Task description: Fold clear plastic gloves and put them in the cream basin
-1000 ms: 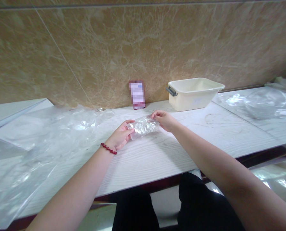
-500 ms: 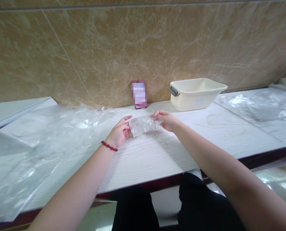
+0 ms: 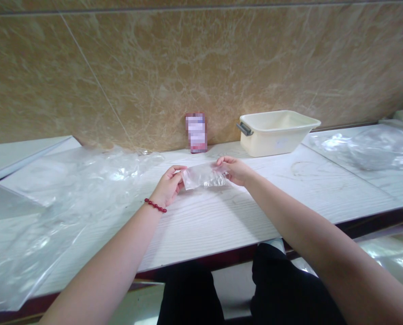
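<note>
A small clear plastic bag (image 3: 203, 176) is stretched between my two hands, just above the white wood-grain table (image 3: 201, 225). My left hand (image 3: 169, 184), with a red bead bracelet (image 3: 155, 205) at the wrist, pinches the bag's left edge between thumb and fingers. At the opposite end, my right hand (image 3: 236, 170) grips the upper right part of the bag. Wrinkles and bright reflections run along the bag's lower side; whether it holds anything I cannot tell.
Against the marble wall leans a phone (image 3: 196, 133) with a blurred screen. Right of it stands a cream plastic bin (image 3: 269, 142) with a grey handle. Large clear plastic sheeting (image 3: 86, 194) covers the table's left side, and more clear plastic (image 3: 374, 144) lies far right.
The fingers of my left hand have closed in on the bag's left edge, and the index finger has lowered. The bag's lower edge has risen slightly and creased. My right hand stays nearly still.
</note>
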Demonstrator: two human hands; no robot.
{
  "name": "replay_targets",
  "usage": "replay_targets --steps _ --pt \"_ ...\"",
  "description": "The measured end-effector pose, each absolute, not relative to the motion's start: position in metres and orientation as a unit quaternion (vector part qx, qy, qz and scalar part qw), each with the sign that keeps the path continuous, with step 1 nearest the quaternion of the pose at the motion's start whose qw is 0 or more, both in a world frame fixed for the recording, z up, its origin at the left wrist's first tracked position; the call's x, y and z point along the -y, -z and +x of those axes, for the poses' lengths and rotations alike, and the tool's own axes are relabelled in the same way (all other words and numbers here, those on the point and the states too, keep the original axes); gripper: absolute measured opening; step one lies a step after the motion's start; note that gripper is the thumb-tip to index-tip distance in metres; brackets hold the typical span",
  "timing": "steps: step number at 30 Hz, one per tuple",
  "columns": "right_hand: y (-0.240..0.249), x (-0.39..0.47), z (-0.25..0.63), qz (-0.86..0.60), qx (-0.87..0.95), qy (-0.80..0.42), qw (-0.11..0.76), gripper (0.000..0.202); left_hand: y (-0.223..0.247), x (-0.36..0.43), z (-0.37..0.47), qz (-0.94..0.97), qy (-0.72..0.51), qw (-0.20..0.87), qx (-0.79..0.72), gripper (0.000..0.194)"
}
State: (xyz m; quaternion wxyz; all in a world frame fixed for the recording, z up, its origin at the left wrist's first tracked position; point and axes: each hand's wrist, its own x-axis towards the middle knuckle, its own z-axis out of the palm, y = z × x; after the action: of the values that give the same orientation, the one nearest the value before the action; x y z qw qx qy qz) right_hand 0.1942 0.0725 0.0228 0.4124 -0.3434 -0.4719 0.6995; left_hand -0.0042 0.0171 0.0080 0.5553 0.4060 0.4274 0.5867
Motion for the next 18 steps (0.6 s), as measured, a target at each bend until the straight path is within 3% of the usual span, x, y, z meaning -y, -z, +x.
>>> replay_targets --steps 18 --pt "-0.0184 -0.0764 0.193 -0.329 0.487 -0.698 0.408 0.005 -0.0102 -0.0195 -0.0067 0.359 -0.586 0.59 -0.424 0.006"
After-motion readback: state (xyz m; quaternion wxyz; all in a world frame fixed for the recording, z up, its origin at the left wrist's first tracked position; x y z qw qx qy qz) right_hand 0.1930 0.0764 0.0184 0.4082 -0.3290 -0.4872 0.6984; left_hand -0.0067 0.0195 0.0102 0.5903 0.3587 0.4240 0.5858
